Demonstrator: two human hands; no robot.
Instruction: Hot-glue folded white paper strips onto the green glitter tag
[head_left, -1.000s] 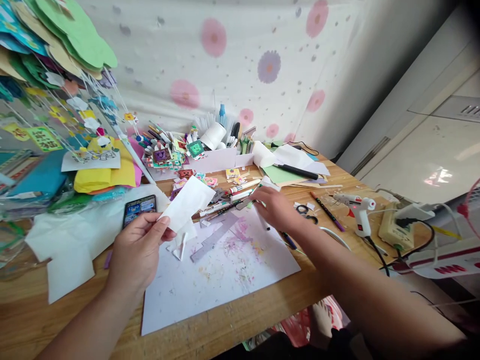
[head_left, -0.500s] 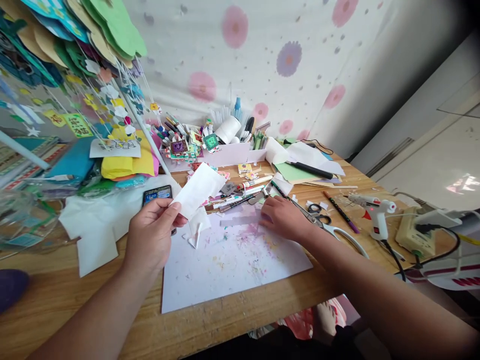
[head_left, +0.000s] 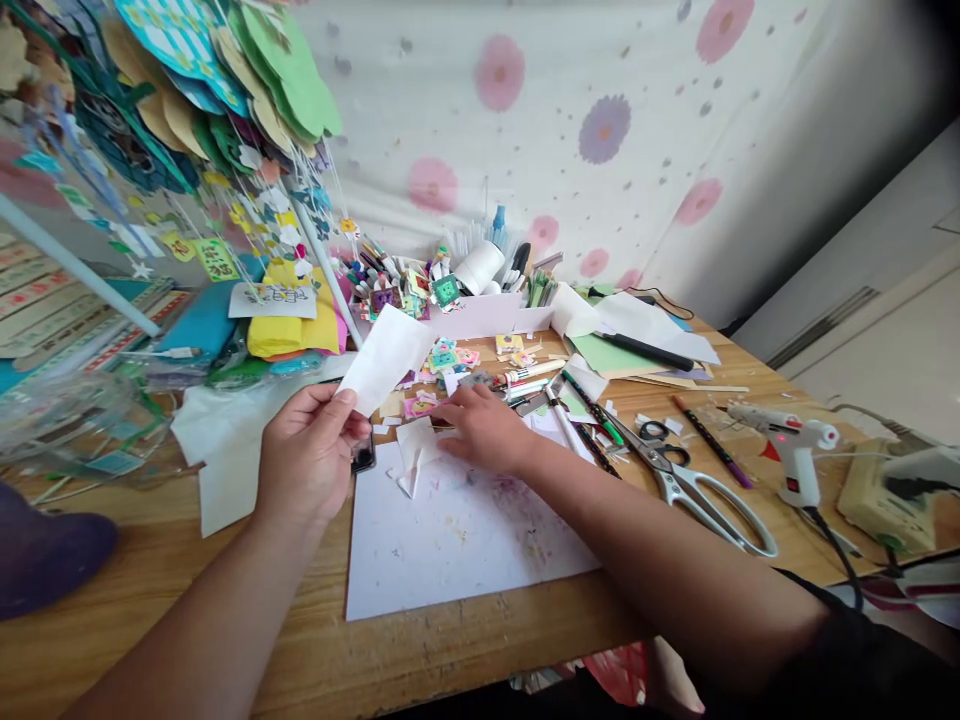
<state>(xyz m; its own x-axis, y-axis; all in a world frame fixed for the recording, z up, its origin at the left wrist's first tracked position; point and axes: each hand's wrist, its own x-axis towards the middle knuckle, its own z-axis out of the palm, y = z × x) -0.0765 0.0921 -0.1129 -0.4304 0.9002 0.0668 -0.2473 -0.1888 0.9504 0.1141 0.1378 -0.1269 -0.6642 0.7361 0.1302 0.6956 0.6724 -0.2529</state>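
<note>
My left hand [head_left: 311, 455] pinches a white paper strip [head_left: 388, 358] between thumb and fingers, raised above the table. Beyond it, my right hand [head_left: 484, 425] reaches low over the cluttered back edge of a stained white sheet [head_left: 450, 560]. Its fingers look stretched out, with their tips close to small paper scraps [head_left: 420, 403]; no held thing shows. A folded white paper piece [head_left: 409, 478] lies just left of that hand. To its right are several pens, among them a green-tipped marker [head_left: 600, 415], and large scissors [head_left: 709, 495]. A phone [head_left: 364, 455] is mostly hidden behind my left hand.
At the right, a white glue gun [head_left: 795, 450] stands near a power strip [head_left: 862, 500]. A box of pens and trinkets [head_left: 480, 316] lines the back. Paper ornaments hang from a white stand [head_left: 322, 255] at the left. A black-handled tool [head_left: 645, 350] lies on papers.
My right hand has moved left from the pens toward the paper scraps. Several pens now lie farther right, beside the scissors. My left hand still holds the paper strip. The view has shifted slightly.
</note>
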